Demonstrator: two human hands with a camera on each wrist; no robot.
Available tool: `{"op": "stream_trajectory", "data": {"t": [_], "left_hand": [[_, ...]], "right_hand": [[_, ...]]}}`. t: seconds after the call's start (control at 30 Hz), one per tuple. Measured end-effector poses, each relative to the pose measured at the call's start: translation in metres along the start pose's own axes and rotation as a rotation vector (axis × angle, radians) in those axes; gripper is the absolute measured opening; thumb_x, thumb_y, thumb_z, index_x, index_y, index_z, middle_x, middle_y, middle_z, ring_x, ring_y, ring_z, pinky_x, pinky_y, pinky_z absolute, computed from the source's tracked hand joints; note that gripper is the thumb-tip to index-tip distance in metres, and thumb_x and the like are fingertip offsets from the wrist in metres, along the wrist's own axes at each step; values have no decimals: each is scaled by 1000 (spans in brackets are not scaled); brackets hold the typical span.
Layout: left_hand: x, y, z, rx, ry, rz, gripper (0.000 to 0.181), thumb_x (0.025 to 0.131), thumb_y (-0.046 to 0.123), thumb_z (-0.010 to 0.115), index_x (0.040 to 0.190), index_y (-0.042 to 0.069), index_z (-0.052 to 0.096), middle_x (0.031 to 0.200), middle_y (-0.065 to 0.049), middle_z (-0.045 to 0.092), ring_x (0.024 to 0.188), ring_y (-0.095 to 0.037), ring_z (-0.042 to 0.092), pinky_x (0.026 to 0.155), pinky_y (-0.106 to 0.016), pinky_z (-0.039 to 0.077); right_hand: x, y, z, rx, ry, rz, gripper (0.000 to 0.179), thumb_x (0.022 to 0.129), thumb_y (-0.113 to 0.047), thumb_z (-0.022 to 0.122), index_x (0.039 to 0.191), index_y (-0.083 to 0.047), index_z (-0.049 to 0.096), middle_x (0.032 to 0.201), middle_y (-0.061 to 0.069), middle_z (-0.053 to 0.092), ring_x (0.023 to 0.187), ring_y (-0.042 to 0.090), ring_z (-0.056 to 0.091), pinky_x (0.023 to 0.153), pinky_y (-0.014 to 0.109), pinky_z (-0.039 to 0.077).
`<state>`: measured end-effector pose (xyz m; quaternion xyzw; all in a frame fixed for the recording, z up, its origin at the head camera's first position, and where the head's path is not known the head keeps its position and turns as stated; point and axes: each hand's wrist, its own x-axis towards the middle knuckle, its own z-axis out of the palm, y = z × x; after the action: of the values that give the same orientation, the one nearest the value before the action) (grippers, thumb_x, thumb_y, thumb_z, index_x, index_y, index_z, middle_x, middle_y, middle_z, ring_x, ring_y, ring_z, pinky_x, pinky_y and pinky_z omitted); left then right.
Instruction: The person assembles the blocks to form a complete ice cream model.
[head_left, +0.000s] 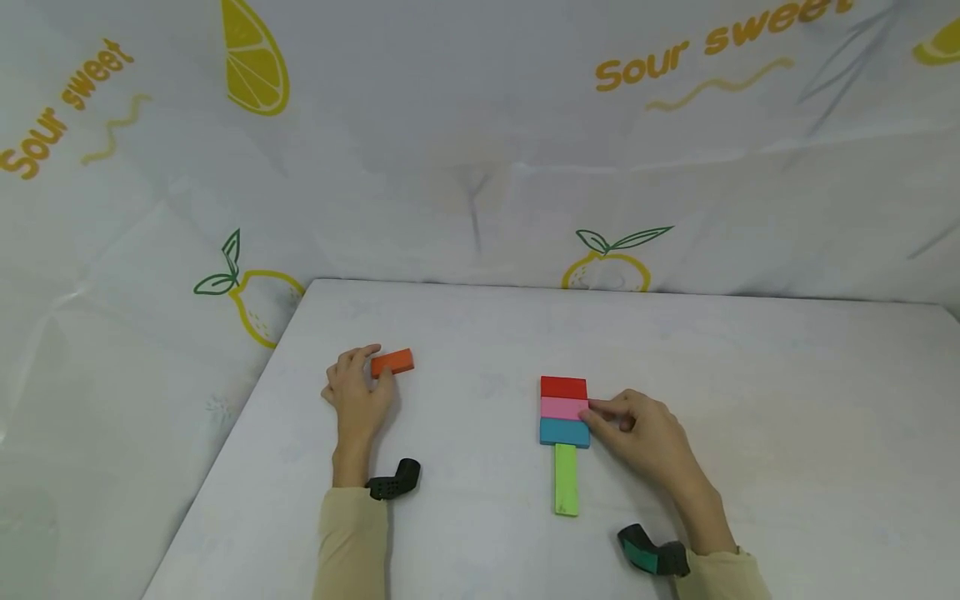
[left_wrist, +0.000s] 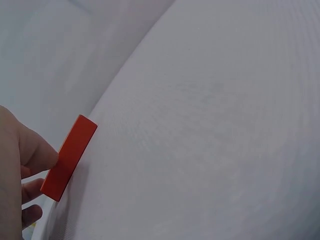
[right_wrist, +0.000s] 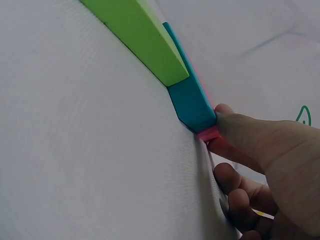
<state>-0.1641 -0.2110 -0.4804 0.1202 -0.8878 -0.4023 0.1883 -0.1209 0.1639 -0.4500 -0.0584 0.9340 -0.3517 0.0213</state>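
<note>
Toward the table's left side, my left hand holds an orange block between thumb and fingers. The left wrist view shows the thumb against the long face of this orange block. Right of centre, a red block, a pink block and a blue block lie crosswise in a touching row. A light green block runs lengthwise from the blue one toward me. My right hand pinches the pink block's right end with thumb and index finger; its other fingers are curled.
The white table has a left edge slanting near my left hand. Behind it hangs a pale sheet printed with lemons and lettering. Each wrist wears a dark camera, the left one and the right one.
</note>
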Motion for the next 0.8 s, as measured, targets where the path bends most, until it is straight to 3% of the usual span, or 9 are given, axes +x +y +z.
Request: {"op": "stream_trajectory", "data": {"t": [0.33,0.8], "left_hand": [[-1,3,-1,42,-23,-31,44,84,8,54,126,6,67,133,-19,57,125,-39,41,104,-60,19],[-3,5,-2,94,-83,-12,40,87,15,57,125,6,67,131,-19,59,129,-41,39,104,-61,17]], "right_hand": [[0,0,0,3,2,0,31,89,-27,78,114,-9,79,84,0,63,71,13,48,57,23,35],[0,2,-1,-2,-9,12,32,89,-28,78,115,-9,79,85,1,64,73,14,49,58,22,35]]}}
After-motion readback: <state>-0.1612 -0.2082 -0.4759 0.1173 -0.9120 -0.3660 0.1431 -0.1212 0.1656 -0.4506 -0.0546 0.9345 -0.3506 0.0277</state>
